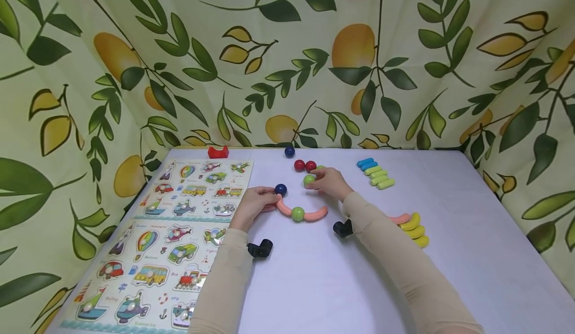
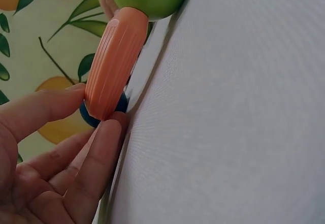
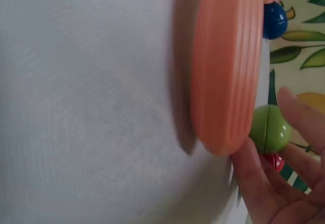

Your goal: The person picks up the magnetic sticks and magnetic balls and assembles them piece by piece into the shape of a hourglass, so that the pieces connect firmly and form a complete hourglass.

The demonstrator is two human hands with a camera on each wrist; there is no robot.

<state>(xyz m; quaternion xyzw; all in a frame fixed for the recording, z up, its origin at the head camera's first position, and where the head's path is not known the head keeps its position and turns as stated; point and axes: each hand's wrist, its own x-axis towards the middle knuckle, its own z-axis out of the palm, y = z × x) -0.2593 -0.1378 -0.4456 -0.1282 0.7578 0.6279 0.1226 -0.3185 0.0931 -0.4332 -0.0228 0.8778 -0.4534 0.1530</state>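
A salmon-pink curved stick (image 1: 283,205), a green ball (image 1: 298,214) and another pink curved stick (image 1: 317,214) are joined in a shallow U on the white tabletop. My left hand (image 1: 256,205) pinches the left stick's end between thumb and finger. Touching or close to that end is a dark blue ball (image 1: 280,189); in the left wrist view the blue ball (image 2: 122,103) is partly behind the stick. My right hand (image 1: 331,183) holds a second green ball (image 1: 308,179) in its fingertips, above the right stick (image 3: 226,71). Something green (image 1: 320,167) is partly hidden behind this hand.
Two red balls (image 1: 299,165) and another blue ball (image 1: 289,152) lie farther back. Blue sticks (image 1: 368,163), green sticks (image 1: 379,176) and yellow curved sticks (image 1: 413,227) lie right. Two picture puzzle boards (image 1: 148,254) cover the left side, a red piece (image 1: 218,152) behind them.
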